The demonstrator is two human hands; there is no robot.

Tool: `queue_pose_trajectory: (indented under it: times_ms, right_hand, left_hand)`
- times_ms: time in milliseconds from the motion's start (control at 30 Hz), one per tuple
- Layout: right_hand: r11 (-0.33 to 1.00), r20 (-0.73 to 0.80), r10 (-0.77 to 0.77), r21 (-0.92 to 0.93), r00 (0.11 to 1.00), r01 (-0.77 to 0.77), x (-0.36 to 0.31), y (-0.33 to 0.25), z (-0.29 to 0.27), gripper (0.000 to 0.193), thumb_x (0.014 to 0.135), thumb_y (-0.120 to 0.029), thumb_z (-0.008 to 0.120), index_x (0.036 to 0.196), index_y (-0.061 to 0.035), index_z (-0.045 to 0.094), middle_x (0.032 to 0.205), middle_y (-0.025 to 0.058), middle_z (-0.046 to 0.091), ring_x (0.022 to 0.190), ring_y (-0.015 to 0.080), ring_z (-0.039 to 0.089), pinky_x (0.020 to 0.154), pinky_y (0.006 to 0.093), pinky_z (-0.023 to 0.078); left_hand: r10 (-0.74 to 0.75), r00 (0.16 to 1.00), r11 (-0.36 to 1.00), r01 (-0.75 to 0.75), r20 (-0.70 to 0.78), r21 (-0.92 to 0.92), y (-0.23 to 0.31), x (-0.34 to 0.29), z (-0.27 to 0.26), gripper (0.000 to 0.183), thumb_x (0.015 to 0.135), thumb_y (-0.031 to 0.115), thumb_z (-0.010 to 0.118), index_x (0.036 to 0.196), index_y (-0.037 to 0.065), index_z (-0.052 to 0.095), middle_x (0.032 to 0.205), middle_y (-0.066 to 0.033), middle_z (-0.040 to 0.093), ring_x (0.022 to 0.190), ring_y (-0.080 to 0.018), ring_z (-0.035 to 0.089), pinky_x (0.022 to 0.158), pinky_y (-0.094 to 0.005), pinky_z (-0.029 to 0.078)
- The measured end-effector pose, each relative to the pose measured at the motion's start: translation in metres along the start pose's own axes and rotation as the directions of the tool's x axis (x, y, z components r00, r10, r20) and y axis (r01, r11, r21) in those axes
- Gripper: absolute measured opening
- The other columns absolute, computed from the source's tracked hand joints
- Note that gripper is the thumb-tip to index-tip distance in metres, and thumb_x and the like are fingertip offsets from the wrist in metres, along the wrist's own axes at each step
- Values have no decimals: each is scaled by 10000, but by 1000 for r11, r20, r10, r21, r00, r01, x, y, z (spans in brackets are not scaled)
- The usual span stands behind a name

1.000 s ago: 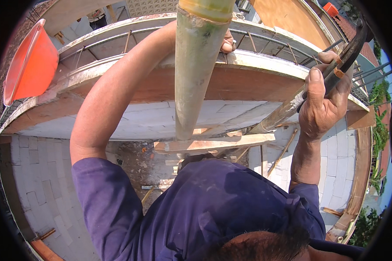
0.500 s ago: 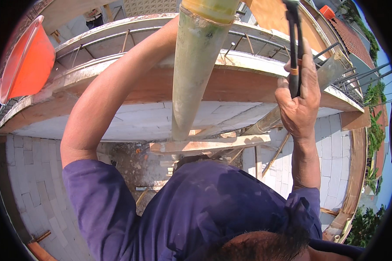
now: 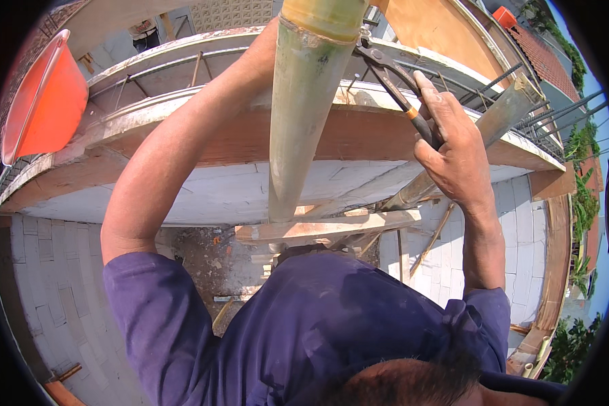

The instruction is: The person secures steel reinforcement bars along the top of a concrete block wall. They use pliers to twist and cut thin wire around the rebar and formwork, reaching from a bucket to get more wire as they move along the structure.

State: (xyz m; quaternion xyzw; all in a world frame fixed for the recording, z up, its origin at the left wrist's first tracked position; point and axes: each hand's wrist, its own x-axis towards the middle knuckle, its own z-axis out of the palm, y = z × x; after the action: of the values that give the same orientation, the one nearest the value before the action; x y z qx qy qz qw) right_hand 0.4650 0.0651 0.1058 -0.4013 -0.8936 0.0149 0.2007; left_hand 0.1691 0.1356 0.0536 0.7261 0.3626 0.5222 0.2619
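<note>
While wielding probably stiff, head-heavy pincers (image 3: 379,59), sensibly clamping right hand (image 3: 458,147) on both handles near the formwork's (image 3: 358,132) edge, leaving hidden left hand unreadable.

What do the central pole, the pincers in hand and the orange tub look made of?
Central pole: probably bamboo, smooth but weathered, given its ringed node and green-yellow skin.
Pincers: likely steel, dark and slightly shiny, with an orange-banded black grip, perhaps plastic or rubber.
Orange tub: apparently plastic, smooth, evenly coloured with a moulded-looking rim.
</note>
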Motion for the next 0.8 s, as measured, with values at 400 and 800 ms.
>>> queue_pose_trajectory:
  times_ms: [400, 800]
  right_hand:
    - [995, -141, -59, 68, 988, 69, -3, 10, 11, 703, 830, -18, 575, 1522, -51, 458, 1095, 137, 625, 913, 221, 633, 891, 376, 526]
    - [456, -175, 261, 889, 949, 38, -5, 18, 16, 587, 901, 7, 553, 1474, 20, 430, 1029, 32, 610, 735, 58, 553, 616, 204, 465]
  left_hand:
    - [-38, 992, 999, 36, -124, -17, 10, -8, 5, 233, 914, 162, 726, 1116, 48, 704, 1003, -52, 731, 897, -136, 663, 797, -331, 549]
    - [-116, 991, 919, 131, -62, 371, -2, -15, -15, 390, 964, 344, 656, 1269, 100, 665, 1203, -110, 703, 1119, -233, 658, 940, -398, 523]
